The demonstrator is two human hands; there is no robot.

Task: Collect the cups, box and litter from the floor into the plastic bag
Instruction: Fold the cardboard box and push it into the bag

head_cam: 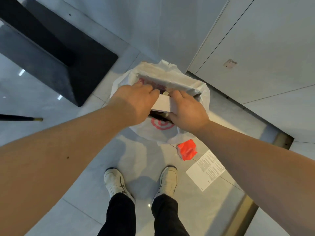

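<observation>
Above the mouth of the white plastic bag (203, 103), both hands meet around a small white box (162, 103). The bag stands on the pale tiled floor (81, 184), directly ahead of the person's two white shoes (115, 182), and a red ring mark shows on its near side. Its opening gapes upward, with a flat pale packet lying across the far part of the inside.

The box sits at the near edge of the bag's opening, held over it rather than resting on the floor. Its long axis runs roughly from the near-left side of the bag toward the far-right side, and one broad white face is turned up toward the camera.

The left hand (134, 103) comes in from the left of the bag, fingers curled down over the far end of the box and closed against it. The right hand (187, 109) comes in from the right of the bag, thumb pressed on the box's near-right edge, its fingers wrapped beyond it out of sight; it grips the box too.

Just right of the bag's near corner a crumpled red wrapper (186, 149) lies on the floor. Nearer the shoes, right of that wrapper, a printed white leaflet (205, 170) lies flat. Left of the bag sits a black mat (85, 79).
</observation>
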